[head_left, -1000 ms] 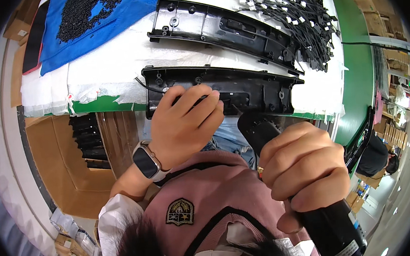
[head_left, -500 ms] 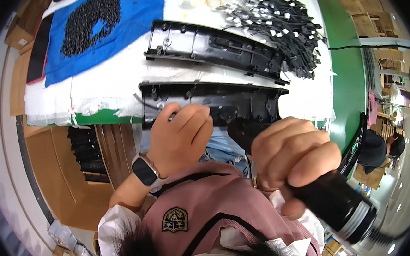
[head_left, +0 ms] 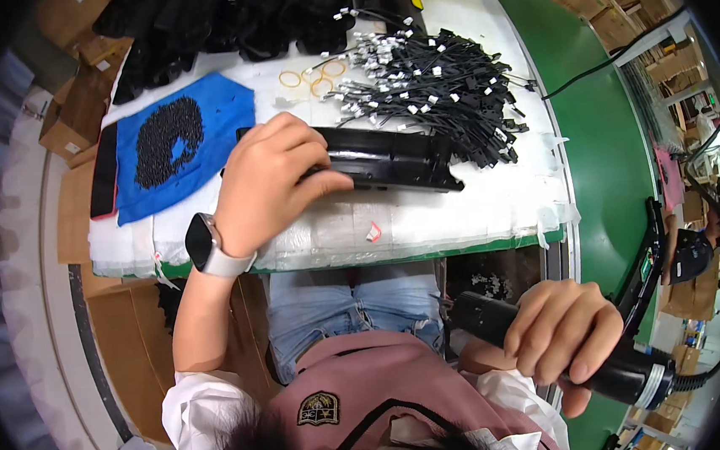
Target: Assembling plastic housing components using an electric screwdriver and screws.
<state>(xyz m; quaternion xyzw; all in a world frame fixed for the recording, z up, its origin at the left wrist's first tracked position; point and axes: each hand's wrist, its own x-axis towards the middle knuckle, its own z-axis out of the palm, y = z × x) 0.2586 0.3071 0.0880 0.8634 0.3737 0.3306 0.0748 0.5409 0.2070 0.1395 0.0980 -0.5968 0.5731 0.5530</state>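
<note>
My left hand point(head_left: 276, 177), with a watch on its wrist, is closed over the left end of a long black plastic shell point(head_left: 389, 159) on the white-covered table. The fingers hide that end. Whether a second shell lies under or behind it, I cannot tell. Off the near edge of the table, at the right, my right hand point(head_left: 565, 331) is wrapped round a black corded electric screwdriver point(head_left: 481, 315). The tool's front end points left, apart from the shell, and its cord leaves toward the right. Small black screws point(head_left: 169, 138) are spread on a blue cloth point(head_left: 220, 109) at the left.
A heap of black cables with white connectors point(head_left: 442, 91) lies behind the shell. Tan rubber bands point(head_left: 312, 78) are beside it. More black shells point(head_left: 234, 23) are piled at the back. A green surface point(head_left: 594, 139) runs along the right, and a person point(head_left: 692, 254) is farther off.
The left hand has moved forward and now grips a shell farther in on the table. The screwdriver has shifted down and right, away from the shells. The view has shifted, showing more table.
</note>
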